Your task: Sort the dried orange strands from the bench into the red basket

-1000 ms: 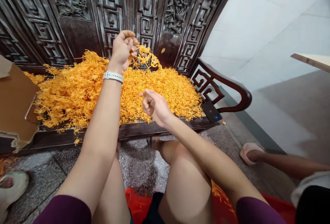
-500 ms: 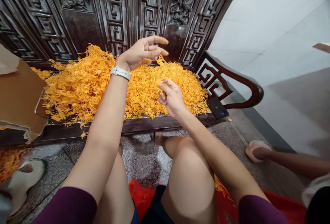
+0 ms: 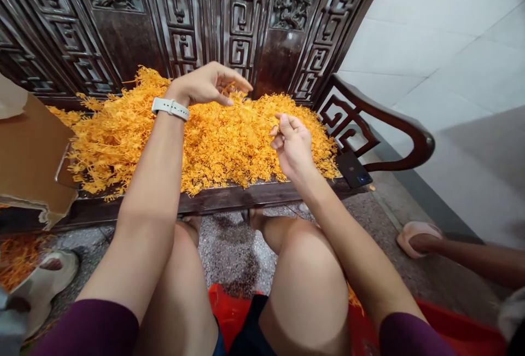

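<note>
Orange strands [image 3: 229, 148], 1 pile: on tabletop [image 3: 246, 197], under & around both grips. Risks: loose strands near front edge could spill if brushed by a wrist; tangled ones could snap or drag neighbours if tugged fast. L hand [image 3: 200, 83]: above pile, thumb & fingers apart, strands btwn/behind; hold unclear. R hand [image 3: 296, 148]: at pile's R part, fingertips pressed together, contents n/c.

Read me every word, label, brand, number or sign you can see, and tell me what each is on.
No readable text anywhere in view.
Dark phone: no lettering I can make out; any mark is too small to read.
Pale wrist strap: none legible.
Cardboard: no print on the side showing.
</note>
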A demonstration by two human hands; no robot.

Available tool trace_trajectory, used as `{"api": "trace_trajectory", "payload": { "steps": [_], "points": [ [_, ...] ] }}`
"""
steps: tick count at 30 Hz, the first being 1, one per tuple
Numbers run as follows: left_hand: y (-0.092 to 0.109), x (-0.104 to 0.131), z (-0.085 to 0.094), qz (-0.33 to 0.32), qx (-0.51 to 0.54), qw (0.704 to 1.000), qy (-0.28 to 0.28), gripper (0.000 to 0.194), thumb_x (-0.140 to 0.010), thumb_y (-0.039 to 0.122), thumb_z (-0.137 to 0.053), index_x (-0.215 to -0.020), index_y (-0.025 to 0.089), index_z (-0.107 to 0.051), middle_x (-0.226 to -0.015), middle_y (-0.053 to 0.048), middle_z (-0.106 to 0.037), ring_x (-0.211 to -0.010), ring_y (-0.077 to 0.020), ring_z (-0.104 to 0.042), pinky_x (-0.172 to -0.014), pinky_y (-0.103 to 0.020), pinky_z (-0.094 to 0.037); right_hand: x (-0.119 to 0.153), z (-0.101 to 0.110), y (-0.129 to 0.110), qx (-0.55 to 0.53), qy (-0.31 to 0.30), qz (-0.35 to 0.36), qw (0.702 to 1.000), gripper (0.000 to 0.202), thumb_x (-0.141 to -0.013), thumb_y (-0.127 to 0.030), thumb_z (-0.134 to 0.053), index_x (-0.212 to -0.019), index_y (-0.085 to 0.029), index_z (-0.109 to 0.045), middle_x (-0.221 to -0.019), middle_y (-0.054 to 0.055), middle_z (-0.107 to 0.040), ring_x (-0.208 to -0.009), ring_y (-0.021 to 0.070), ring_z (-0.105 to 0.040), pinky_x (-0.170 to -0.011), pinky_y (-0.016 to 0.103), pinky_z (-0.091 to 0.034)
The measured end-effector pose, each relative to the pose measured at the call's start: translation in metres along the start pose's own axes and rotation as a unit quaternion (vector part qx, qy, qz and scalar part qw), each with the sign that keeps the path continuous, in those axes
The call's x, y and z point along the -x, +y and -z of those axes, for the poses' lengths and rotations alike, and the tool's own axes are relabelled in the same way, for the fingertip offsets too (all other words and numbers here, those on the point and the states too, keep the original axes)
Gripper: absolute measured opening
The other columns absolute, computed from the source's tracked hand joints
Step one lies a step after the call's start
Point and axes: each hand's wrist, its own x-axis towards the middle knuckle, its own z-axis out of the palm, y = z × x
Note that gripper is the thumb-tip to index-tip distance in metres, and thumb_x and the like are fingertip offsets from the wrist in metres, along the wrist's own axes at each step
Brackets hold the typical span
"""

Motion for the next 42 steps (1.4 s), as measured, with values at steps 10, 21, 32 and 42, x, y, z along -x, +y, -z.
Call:
{"api": "trace_trajectory", "payload": {
  "steps": [10,21,32,42],
  "points": [
    [0.001,-0.025,-0.024,0.033,-0.134,0.989,-0.057,0.039,-0.078,0.051,-0.077,-0.098,0.018,-0.083,-0.073,-0.004,-0.068,-0.073,-0.0204,-0.063,-0.073,-0.035,-0.046,-0.016,0.01,-0.042,-0.021,0.068,0.117,0.991,0.017,-0.094,-0.039,-0.07,-0.097,-0.025,-0.061,-0.068,-0.006,-0.06,-0.051,0.0071,-0.045,-0.05,0.022,-0.04],
    [0.028,-0.029,-0.045,-0.023,0.082,0.985,0.15,0.024,-0.095,0.04,-0.07,-0.09,0.016,-0.069,-0.077,-0.004,-0.065,-0.075,-0.0141,-0.062,-0.08,-0.033,-0.05,-0.005,0.006,-0.004,-0.125,0.016,-0.112,0.986,0.03,-0.101,-0.049,-0.05,-0.095,-0.021,-0.061,-0.09,0.006,-0.073,-0.066,0.0129,-0.054,-0.062,0.027,-0.048],
    [0.028,-0.043,-0.055,-0.036,0.071,0.994,-0.073,0.027,-0.084,0.039,-0.078,-0.105,0.022,-0.082,-0.073,-0.004,-0.065,-0.068,-0.0157,-0.063,-0.071,-0.035,-0.047,-0.005,-0.004,-0.008,0.053,0.012,0.082,0.995,0.056,-0.077,-0.047,-0.082,-0.128,-0.036,-0.061,-0.118,0.001,-0.069,-0.095,0.0158,-0.066,-0.068,0.025,-0.052],
    [0.011,-0.047,-0.048,-0.016,0.036,0.999,-0.013,0.03,-0.082,0.045,-0.079,-0.088,0.015,-0.08,-0.069,-0.007,-0.064,-0.071,-0.0187,-0.061,-0.071,-0.035,-0.044,-0.014,0.006,0.011,0.013,0.037,0.002,0.999,0.039,-0.078,-0.048,-0.083,-0.091,-0.025,-0.053,-0.095,0.001,-0.072,-0.07,0.0118,-0.062,-0.061,0.027,-0.051]
  ]
}}
